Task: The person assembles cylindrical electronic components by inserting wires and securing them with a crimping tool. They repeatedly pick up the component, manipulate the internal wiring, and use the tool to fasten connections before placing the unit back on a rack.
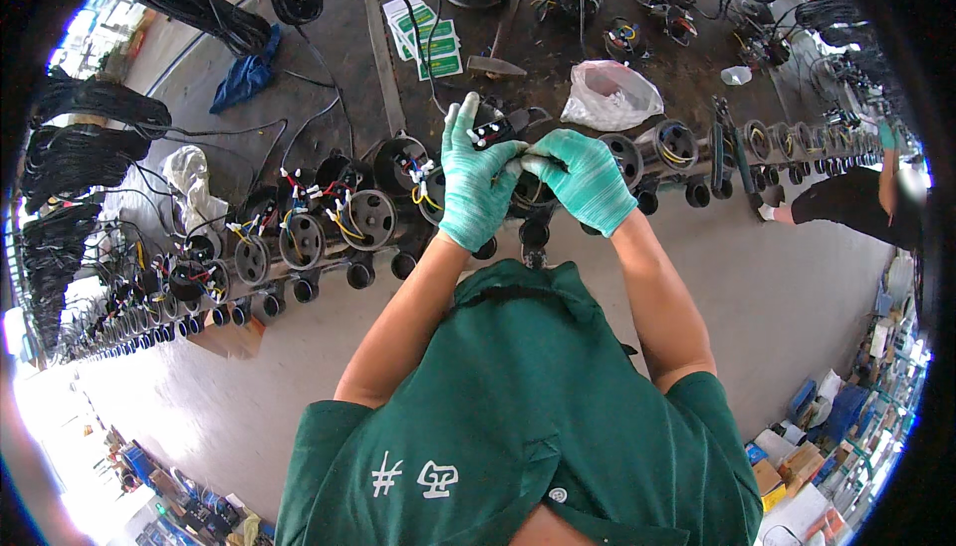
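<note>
Black part [495, 129] is sitting btwn L hand [472, 183] fingers (raised) & thumb, grip unclear tbh, so L's nearer; R hand [588, 183] fingers are pinching shut by L's thumb tip, just below.

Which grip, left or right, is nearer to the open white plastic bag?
Right. The green-gloved right grip is just below the bag in the picture; the green-gloved left grip is farther off, to its lower left.

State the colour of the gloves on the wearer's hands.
Light green gloves, seen best in the head view.
</note>
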`<state>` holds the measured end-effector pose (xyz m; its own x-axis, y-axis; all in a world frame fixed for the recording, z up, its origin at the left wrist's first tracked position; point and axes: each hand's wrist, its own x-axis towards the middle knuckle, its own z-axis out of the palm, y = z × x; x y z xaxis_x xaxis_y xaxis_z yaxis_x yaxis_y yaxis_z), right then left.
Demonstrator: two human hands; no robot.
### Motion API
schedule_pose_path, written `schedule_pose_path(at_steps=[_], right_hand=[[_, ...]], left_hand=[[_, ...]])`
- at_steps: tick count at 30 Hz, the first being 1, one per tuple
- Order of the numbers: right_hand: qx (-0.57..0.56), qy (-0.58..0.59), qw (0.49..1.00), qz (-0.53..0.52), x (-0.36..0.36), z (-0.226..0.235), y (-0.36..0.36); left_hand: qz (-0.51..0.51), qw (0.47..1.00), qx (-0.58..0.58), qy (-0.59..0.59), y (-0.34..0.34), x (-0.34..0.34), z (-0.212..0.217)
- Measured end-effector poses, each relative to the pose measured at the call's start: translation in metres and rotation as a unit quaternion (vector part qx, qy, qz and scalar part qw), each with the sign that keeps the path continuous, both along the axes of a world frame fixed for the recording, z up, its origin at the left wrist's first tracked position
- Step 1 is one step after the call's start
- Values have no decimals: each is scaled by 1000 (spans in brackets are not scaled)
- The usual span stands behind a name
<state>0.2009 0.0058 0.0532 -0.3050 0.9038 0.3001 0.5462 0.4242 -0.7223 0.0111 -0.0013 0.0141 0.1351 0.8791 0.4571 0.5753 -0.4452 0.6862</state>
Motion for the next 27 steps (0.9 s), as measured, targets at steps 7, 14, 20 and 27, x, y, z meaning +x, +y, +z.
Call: schedule_pose_path(at_steps=[7,14,20,27], right_hand=[[-131,62,982,-120,32,11,-4],[-334,86,939,22,24,12,-19],[-169,-136,976,-8,37,11,-26],[-62,-225,971,53,35,23,-39]], left_hand=[[4,1000,0,-22,1,3,-11],[5,1000,12,15,0,0,-4],[3,996,38,77,-6,2,7],[2,980,80,184,-9,9,12]])
